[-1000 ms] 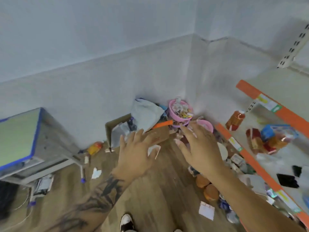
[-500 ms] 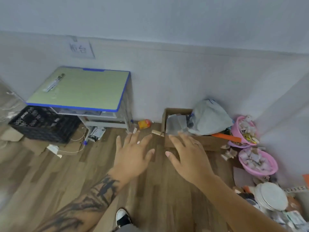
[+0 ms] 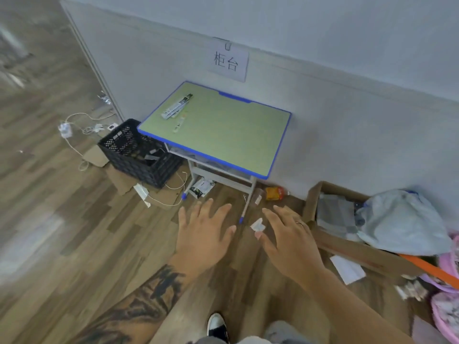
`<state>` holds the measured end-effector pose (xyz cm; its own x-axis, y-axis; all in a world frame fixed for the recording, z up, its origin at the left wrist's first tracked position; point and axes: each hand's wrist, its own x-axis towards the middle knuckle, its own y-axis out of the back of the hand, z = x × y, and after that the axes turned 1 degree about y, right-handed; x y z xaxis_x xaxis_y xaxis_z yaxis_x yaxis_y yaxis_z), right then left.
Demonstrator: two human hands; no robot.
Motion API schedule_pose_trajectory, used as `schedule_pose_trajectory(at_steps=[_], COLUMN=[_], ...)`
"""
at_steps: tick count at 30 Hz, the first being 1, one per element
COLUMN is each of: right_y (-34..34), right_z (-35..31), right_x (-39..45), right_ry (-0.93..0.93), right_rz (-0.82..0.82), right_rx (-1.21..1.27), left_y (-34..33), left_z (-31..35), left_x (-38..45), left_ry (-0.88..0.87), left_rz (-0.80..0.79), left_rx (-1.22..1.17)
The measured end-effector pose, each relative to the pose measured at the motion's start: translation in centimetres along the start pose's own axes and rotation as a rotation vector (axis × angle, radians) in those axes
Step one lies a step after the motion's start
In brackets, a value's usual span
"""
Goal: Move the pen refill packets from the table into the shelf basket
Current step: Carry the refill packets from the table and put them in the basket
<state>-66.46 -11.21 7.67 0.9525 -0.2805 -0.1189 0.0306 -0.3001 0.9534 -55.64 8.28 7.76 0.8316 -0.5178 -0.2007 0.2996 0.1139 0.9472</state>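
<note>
Head view. A small table (image 3: 223, 135) with a pale green top and blue edging stands against a grey-white wall (image 3: 347, 108). The pen refill packets (image 3: 176, 106) lie in a loose bunch near the table's far left corner, well apart from both hands; one slim packet (image 3: 179, 124) lies just beside the bunch, nearer the front edge. A paper sign (image 3: 228, 62) with two printed characters is clipped to the wall above the table.

Wood-plank floor (image 3: 62, 232) fills the foreground. A black plastic crate (image 3: 139, 152) sits on flattened cardboard just left of the table, with white cables (image 3: 74, 125) trailing beyond it. To the right, an open cardboard box (image 3: 347, 247) holds a pale grey bag (image 3: 402, 222); pink baskets (image 3: 447, 306) show at the right edge.

The left hand (image 3: 203, 239) and right hand (image 3: 290, 242) are held out above the floor, palms down, fingers spread and straight, grasping nothing. A black-and-white shoe (image 3: 218, 327) appears at the bottom.
</note>
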Motion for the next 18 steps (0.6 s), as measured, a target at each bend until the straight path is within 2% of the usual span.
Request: schedule_pose_trajectory(at_steps=[10,18], right_y=[-2.8,-2.9], right_z=[-4.8,-8.0], right_x=[14.2,26.6], right_ry=[0.241,0.392], right_rz=[-0.146,-0.211], right_rx=[-0.057,-0.034], left_y=[1.5,4.7], left_z=[-7.7,-10.1], left_x=[5.1,14.4], left_ry=[0.258,0.399], left_rz=[0.019,0.098], left_rx=[-0.075,-0.077])
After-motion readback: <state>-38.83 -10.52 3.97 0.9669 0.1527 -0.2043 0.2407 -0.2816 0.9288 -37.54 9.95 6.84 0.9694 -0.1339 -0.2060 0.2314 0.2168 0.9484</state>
